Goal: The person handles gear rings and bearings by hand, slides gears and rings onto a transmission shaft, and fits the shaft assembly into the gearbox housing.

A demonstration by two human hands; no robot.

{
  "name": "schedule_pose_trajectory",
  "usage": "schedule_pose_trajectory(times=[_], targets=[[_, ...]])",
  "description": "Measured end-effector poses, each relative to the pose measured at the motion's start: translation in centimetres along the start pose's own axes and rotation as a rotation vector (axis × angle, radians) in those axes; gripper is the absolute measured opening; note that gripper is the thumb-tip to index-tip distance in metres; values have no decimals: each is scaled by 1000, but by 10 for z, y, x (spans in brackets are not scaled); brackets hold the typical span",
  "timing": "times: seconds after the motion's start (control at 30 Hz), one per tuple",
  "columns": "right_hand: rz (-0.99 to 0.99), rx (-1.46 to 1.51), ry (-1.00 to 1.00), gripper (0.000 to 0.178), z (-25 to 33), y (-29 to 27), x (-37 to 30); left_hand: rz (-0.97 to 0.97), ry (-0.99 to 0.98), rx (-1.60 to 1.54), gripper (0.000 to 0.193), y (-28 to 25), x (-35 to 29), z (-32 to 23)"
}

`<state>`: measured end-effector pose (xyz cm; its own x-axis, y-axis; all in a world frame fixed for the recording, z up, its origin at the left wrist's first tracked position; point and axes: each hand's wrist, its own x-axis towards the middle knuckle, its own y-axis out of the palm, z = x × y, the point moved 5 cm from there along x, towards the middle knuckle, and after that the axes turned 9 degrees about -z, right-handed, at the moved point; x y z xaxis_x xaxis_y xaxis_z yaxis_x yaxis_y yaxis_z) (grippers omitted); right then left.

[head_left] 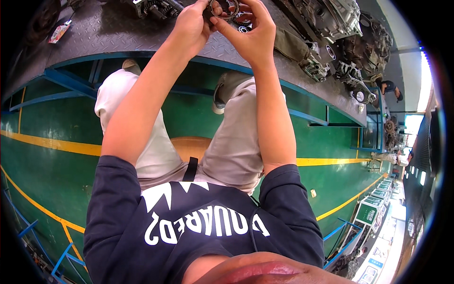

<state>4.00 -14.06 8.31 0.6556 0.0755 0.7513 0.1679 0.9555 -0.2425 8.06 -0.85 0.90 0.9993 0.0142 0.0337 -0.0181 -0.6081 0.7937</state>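
Left hand [193,22] and right hand [255,35], half-curled, gripped a metal ring [227,18] by the desk's [118,29] near edge; handling seemingly called for steadiness next.

Looks like a mechanical workshop dealing in transmission or engine parts. Contains a long workbench [111,29] topped with dark diamond-plate metal and carried on a blue metal frame [71,81]. Bears, toward the right of that bench, a pale cast-metal housing [333,18], darker castings [363,53] and smaller machined parts [316,69], crowded close together; carries a toothed gear assembly [160,7] near the upper edge of view. Has a glossy green floor [47,116] marked with yellow lines [61,144], factory fashion. Extends at far right to another blue-framed bench [381,116] and a co-worker in a dark top [388,87]. Includes blue metal stands [71,260] at lower left.
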Motion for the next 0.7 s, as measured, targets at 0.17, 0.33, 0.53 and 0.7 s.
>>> schedule_pose_trajectory(times=[0.17, 0.33, 0.53, 0.7], targets=[[-208, -86, -203, 59, 6, -9, -1, -28, -6, -12, 34, -2, -3, -3], [-307, -34, -100, 59, 12, -15, 0, -27, 8, 23, 34, -9, -1, -4], [-83, -103, -167, 58, 19, -2, -3, -140, 8, 72, 35, 7, -13, -13], [-61, -85, -210, 58, 12, 1, -3, -20, 4, 84, 34, -2, -7, -10]])
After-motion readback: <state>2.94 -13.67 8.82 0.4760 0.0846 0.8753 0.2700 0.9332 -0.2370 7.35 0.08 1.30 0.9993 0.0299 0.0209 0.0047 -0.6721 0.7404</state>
